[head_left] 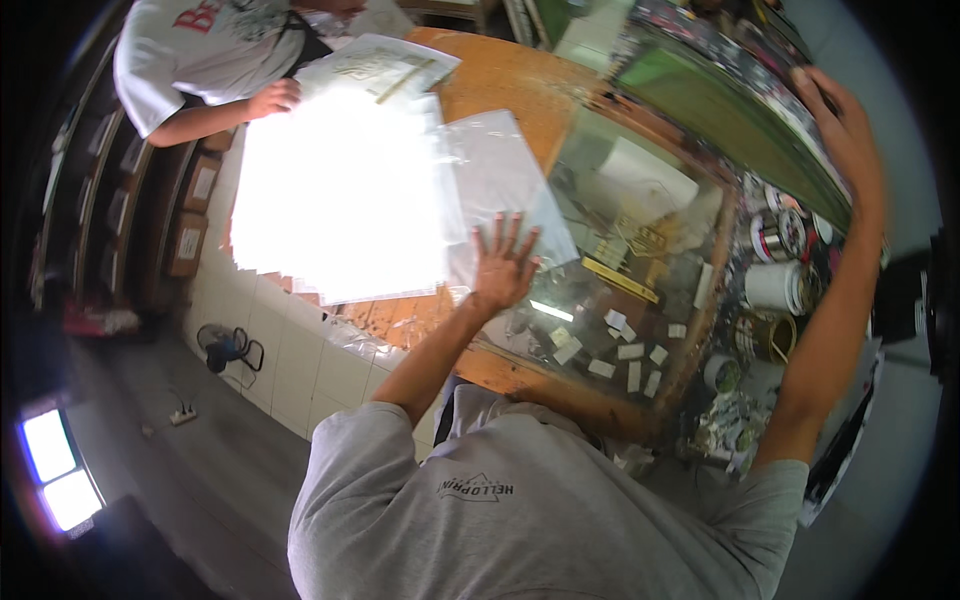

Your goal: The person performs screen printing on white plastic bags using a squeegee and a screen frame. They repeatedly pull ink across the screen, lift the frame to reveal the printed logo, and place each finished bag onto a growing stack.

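Note:
My left hand (503, 268) lies with its fingers spread on the near right corner of a translucent sheet (497, 150). This sheet overlaps the left edge of a glass panel (575, 300) set into the wooden table. My right hand (845, 130) is raised at the far right, its fingers curled round the edge of a tilted frame with a green screen (735, 125), like a screen-printing frame. The frame stands lifted above the glass. Left of the translucent sheet spreads a large stack of white sheets (340, 200), glaring too brightly for detail.
Small paper pieces (630, 351) and a yellow strip (620, 280) show at the glass. Paint cans (775, 288) crowd the right side. Another person's hand (273, 98) rests on the stack's far left corner. A fan (222, 347) stands on the floor, by shelves (125, 190).

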### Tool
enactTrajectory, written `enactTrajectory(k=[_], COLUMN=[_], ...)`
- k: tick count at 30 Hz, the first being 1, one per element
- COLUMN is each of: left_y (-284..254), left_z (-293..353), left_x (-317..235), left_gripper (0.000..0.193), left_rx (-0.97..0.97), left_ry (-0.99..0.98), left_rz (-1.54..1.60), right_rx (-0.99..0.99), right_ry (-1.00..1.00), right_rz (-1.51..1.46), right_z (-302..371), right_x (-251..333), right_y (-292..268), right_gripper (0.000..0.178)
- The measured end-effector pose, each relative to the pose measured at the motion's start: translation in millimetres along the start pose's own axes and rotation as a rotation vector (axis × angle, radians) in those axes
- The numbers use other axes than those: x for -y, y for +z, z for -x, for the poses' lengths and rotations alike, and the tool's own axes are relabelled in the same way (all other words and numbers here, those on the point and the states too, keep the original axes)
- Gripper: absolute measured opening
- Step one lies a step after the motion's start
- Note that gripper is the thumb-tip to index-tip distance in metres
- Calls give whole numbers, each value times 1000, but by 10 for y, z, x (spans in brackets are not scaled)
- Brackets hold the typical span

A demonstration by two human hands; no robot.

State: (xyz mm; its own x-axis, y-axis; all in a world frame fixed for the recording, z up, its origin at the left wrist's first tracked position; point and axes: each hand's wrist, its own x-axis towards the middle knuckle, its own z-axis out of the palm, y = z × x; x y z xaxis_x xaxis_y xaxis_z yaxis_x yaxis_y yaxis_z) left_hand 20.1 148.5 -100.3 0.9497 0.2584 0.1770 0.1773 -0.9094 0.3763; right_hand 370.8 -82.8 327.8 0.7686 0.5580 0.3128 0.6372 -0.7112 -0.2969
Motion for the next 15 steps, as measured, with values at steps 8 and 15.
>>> enactTrajectory(k=[8,15], left_y=[641,676], left_z=[-633,-751], left_x=[-1171,-1726], left_gripper=[60,60], left_rx=[173,333], left_ry=[442,561], left_rz=[72,211], right_rx=[-39,126], right_ry=[-342,-76], right_rz=[-69,47], right_z=[340,402], right_x=[419,484], right_y=[103,-129], right_gripper=[46,56])
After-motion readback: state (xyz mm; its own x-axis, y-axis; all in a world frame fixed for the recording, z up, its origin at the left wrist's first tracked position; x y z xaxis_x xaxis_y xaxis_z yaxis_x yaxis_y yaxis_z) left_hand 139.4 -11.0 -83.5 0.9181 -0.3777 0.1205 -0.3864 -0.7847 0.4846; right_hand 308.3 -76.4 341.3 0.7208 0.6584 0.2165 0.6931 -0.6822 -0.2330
